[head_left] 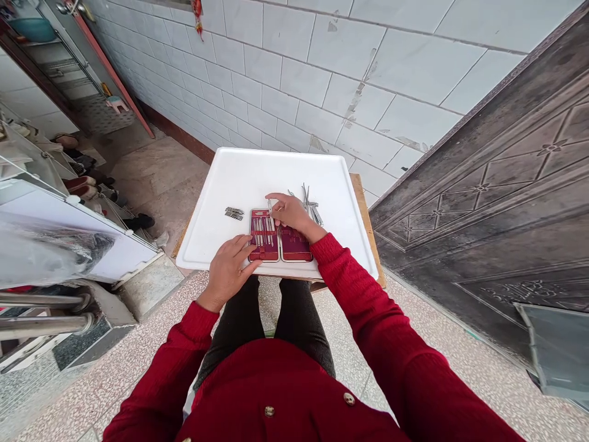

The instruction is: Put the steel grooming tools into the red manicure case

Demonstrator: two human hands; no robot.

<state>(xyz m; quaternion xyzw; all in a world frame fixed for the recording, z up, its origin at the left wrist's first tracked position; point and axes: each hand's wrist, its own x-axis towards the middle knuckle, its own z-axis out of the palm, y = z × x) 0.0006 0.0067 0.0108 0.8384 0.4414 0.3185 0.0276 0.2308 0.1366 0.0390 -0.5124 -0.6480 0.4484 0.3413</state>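
A manicure case (267, 255) lies unfolded on a white tabletop (257, 169). Its left half holds a row of slim metal tools (262, 232) under a strap; my right forearm and hand partly cover the other half. My left hand (230, 267) rests at the case's left edge with fingers stretched out, touching it. Above the upper middle of the case, my right hand (294, 216) pinches a small silver manicure tool (270, 205), its exact kind too small to tell. Several nail clippers (234, 213) lie left of the case. More metal tools (315, 212) lie beyond my right hand.
A wooden table edge (368, 227) shows under the white top. Ahead stands a tiled wall (294, 80), with a dark patterned door (488, 184) on the right. At left are a white cabinet (78, 227) and shoes (83, 184) on a rack.
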